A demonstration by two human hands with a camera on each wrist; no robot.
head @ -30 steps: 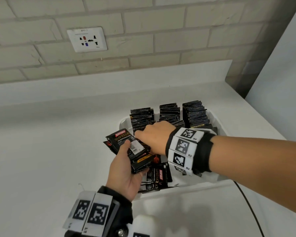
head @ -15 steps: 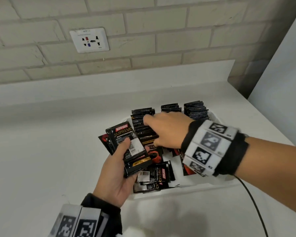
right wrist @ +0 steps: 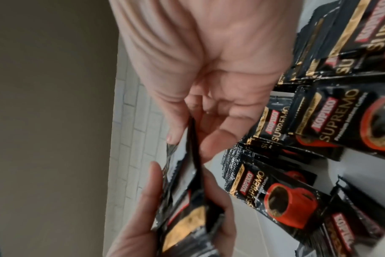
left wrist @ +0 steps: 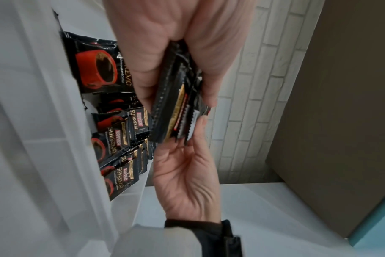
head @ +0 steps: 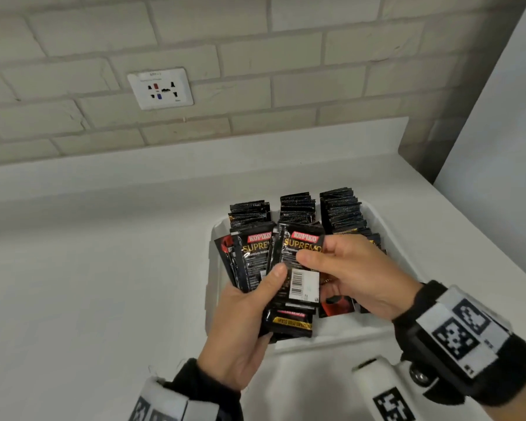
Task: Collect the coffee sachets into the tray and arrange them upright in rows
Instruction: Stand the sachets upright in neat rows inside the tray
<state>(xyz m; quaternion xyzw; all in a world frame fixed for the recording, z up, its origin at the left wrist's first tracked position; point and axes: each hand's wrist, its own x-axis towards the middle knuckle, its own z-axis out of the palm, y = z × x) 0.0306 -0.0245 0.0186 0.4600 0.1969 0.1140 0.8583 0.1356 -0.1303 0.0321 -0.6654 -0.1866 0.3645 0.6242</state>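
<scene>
Clearly light, slick and floppy, the sachets (head: 286,287) above the tray (head: 374,332) sit clenched in the left hand (head: 240,335), while the right hand (head: 356,275) pinches one's top edge, the best hold.

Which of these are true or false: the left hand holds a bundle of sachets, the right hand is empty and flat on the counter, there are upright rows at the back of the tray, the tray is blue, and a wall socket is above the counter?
1. The left hand holds a bundle of sachets. True.
2. The right hand lies empty on the counter. False: it pinches the bundle's front sachet.
3. Upright rows stand at the tray's back. True.
4. The tray is blue. False: white.
5. A wall socket sits above the counter. True.
</scene>
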